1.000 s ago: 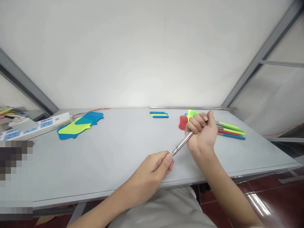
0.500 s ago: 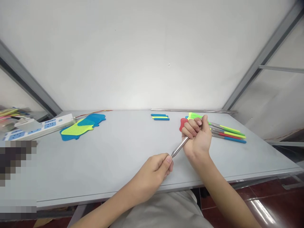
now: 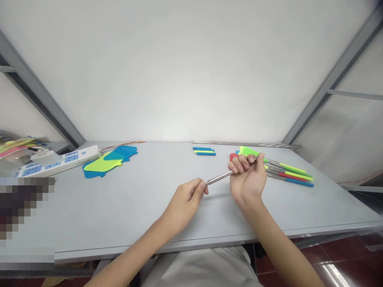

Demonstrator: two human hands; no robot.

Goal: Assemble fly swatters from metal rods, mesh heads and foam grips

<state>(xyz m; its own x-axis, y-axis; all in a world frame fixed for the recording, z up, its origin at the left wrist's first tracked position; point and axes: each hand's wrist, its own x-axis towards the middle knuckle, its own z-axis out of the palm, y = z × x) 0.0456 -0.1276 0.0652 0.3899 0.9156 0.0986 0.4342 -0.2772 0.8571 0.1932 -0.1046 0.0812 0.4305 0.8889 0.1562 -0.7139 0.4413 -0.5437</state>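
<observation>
So the metal rod [image 3: 220, 177] is up over the middle of the counter [image 3: 143, 199], strung between both hands, and the main change from a second ago is the angle: it was slanting pretty steeply, now it's way closer to level. The left hand [image 3: 188, 199] is clamped on the near end, thumb on top, and it's moved farther in from the counter's front edge. The right hand [image 3: 248, 179] is palm up with its fingers curled around the other end, but the fist looks looser than it did, more palm showing. It also hides more of the red mesh piece [image 3: 233, 156] behind it; only a bit peeks out now. The rest hasn't budged on the counter, the whole view just tipped slightly: yellow and blue mesh pieces [image 3: 103, 162] overlapping near the power strip [image 3: 72, 158], three short blue and yellow sticks [image 3: 204, 151] toward the back, long thin rods [image 3: 227, 143] along the wall, bright-handled rods [image 3: 299, 176] fanned out on the right.
</observation>
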